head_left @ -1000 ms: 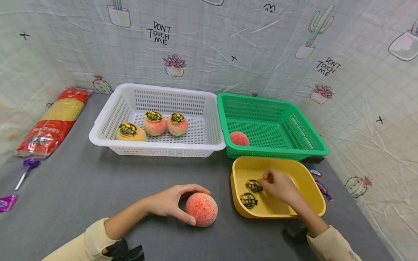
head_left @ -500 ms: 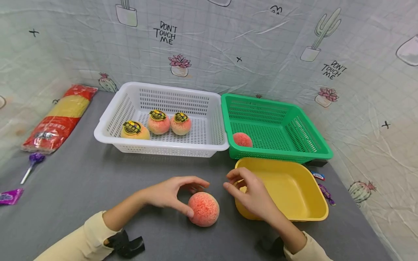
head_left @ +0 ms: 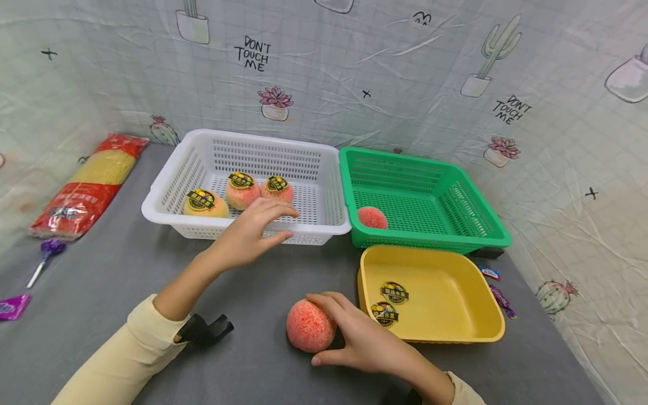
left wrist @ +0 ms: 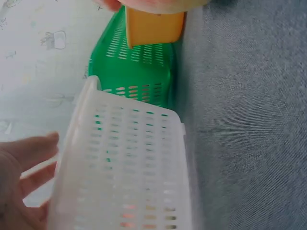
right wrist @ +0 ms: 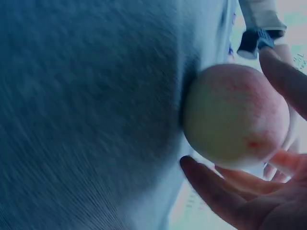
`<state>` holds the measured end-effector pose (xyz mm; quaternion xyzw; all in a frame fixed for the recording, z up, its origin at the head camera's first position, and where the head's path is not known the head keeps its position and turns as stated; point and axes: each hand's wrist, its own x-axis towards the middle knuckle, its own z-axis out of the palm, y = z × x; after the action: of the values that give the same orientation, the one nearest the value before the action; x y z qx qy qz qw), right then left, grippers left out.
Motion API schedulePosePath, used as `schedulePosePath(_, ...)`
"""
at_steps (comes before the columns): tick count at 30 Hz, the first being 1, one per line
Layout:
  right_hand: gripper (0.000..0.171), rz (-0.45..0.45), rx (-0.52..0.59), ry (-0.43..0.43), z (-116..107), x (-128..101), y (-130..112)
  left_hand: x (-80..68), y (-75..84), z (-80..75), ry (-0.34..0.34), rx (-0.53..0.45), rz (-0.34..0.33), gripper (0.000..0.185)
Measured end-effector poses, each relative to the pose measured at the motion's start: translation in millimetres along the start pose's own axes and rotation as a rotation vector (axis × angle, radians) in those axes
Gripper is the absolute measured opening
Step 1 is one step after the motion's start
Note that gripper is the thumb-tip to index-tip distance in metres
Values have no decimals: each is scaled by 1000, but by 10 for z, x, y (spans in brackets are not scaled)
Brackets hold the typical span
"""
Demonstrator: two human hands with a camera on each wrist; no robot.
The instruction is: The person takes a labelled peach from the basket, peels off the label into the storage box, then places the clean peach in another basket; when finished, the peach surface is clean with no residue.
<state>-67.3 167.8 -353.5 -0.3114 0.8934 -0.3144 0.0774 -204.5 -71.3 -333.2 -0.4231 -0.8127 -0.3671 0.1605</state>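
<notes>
Pink peach (head_left: 310, 325) sits on the grey table (head_left: 126, 292) at 6 o'clock, right hand (head_left: 361, 337) cupped round it with curled fingers. It's round, so a loose grip could let it roll. Yellow tray (head_left: 488, 332) at 4. Left hand (head_left: 250, 230), fingers spread, hovers at the white basket (head_left: 167, 191) at 11; might bump it.

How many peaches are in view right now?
5: three labelled ones in the white basket, at and; one in the green basket at; one on the table under the right hand at.

White basket (head_left: 243, 228) wall before left hand (head_left: 250, 230)
</notes>
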Motion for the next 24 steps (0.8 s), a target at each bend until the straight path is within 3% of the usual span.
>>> schedulePosePath(5,78,-12,15,6,55,43,13,-11,-29,54,-42,131,-74,22)
schedulePosePath(15,69,36,16,20,-49,35,-57,-38,-13,72,-18,142,-103,22)
schedulePosePath(19,69,24,49,48,-319,-28,-162,-38,-10,68,-26,142,-116,23)
schedulePosePath(24,71,2,122,153,-892,-59,-200,-28,-15,69,-33,146,-115,23)
